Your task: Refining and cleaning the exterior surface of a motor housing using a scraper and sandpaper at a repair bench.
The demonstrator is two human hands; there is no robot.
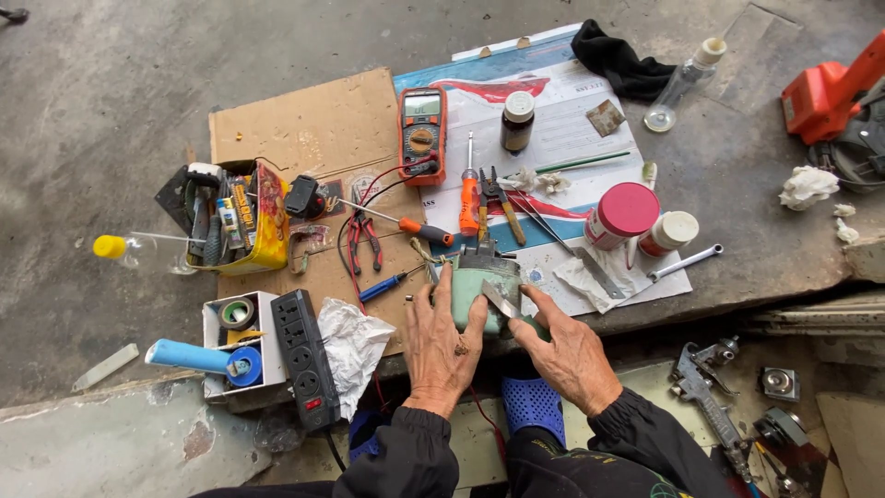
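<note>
Grey concrete floor [111,83], rough and stained, with a flat piece of cardboard [313,124] and a printed poster sheet [562,101] spread on it. At the near edge of the cardboard, a pale green device [477,281], standing between both hands. Left hand [444,343] wrapped around the left side of the device, grip pressed firmly against its body. Right hand [567,346] pinching a small knife [502,302], grip tight on the handle, blade lying against the right side of the device. Just behind the device, an orange multimeter [422,134], an orange screwdriver [469,195] and red pliers [364,231]. To the right, a jar with pink lid [623,214] and a spanner [685,263]. To the left, a black power strip [305,355], crumpled white paper [350,346] and a yellow tin [241,219] full of tools.
</note>
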